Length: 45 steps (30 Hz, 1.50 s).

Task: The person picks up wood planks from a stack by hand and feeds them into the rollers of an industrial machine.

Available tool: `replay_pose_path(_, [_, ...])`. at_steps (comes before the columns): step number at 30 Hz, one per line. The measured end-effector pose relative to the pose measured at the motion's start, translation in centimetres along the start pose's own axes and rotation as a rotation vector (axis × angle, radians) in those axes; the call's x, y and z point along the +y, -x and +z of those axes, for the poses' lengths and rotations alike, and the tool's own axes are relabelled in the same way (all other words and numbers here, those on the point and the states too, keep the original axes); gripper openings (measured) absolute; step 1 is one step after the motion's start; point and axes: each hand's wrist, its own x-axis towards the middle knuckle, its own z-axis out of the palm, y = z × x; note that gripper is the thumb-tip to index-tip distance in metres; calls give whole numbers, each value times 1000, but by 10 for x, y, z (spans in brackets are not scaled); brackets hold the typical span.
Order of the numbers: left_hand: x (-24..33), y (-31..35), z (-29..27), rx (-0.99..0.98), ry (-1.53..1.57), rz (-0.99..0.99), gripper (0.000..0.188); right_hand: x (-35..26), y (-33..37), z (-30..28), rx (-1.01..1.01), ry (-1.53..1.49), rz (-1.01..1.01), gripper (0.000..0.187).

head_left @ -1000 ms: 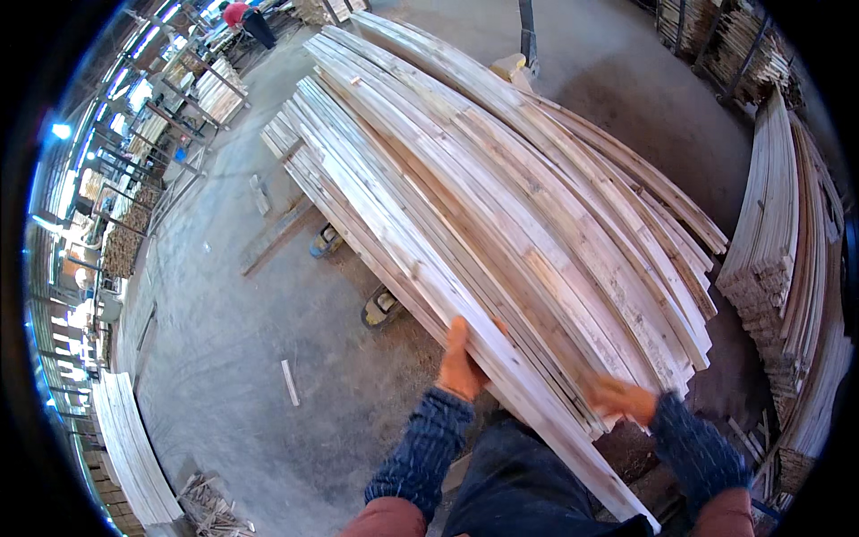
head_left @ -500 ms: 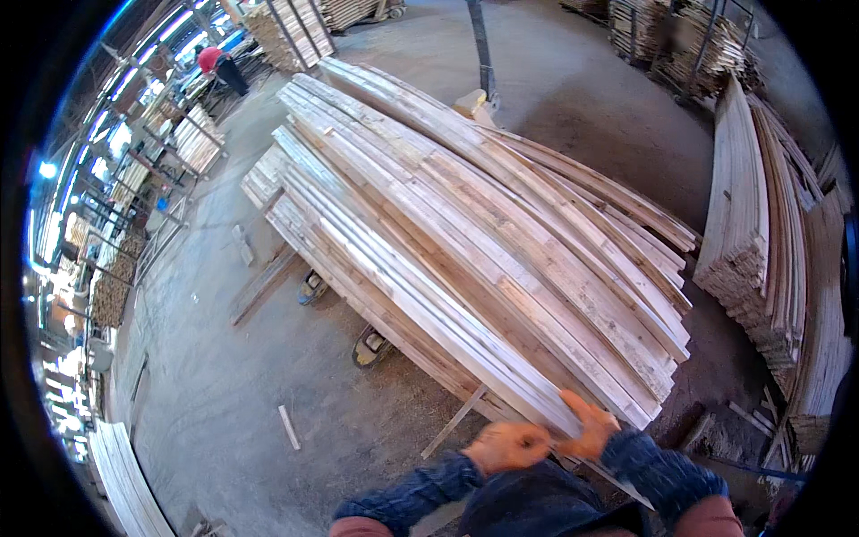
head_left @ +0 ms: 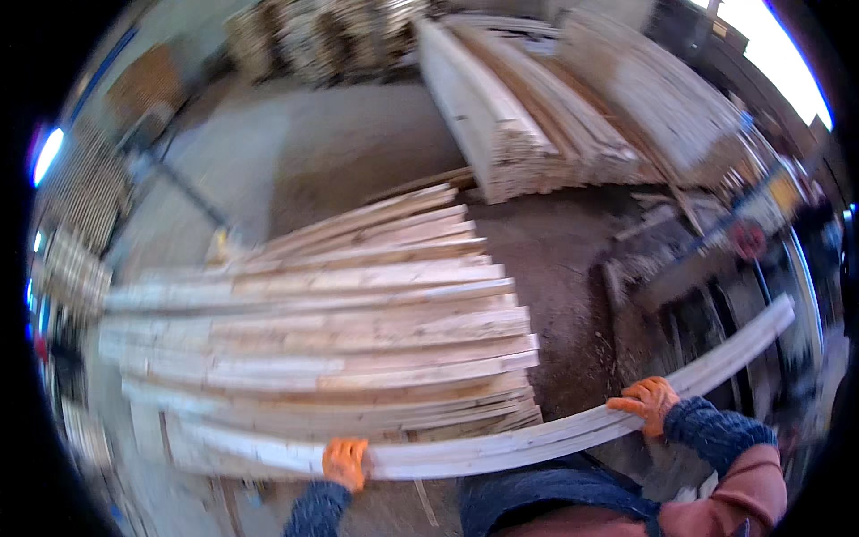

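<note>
Pale wood: one long plank (head_left: 537, 438) held across the near edge, touching the near side of one low stack of planks (head_left: 340, 349). Left hand (head_left: 345, 461) in orange glove, fingers curled over plank near its left end. Right hand (head_left: 649, 403), same glove, fingers clasped over plank farther right. Two taller lumber piles (head_left: 573, 116) far right, blurred.

Low stack of pale boards (head_left: 340, 331) on floor, ends ragged, left of centre. Taller lumber piles (head_left: 555, 116) behind, upper right. Grey concrete floor (head_left: 331, 152) between, dusty. Dark machine frame (head_left: 707, 259) at right, blurred. More stacked wood (head_left: 304, 36) far back.
</note>
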Motion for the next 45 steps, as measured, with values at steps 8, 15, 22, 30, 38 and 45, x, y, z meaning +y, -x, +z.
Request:
replay_pose_path(8, [142, 23, -26, -24, -136, 95, 57, 77, 89, 105, 83, -87, 94, 120])
replay_pose_path(15, [290, -13, -68, -60, -273, 109, 62, 149, 186, 157, 391, -20, 383, 117])
replay_pose_path(22, [440, -78, 22, -34, -263, 165, 50, 166, 209, 202, 648, -13, 417, 109])
replay_pose_path(30, [515, -101, 136, 14, 97, 307, 60, 79, 140, 222, 785, -43, 68, 107])
replay_pose_path(38, [501, -67, 21, 109, -10, 359, 69, 150, 180, 211, 590, -66, 13, 122])
replay_pose_path(45, [463, -7, -95, -307, -339, -29, 74, 187, 195, 222, 625, -45, 71, 119])
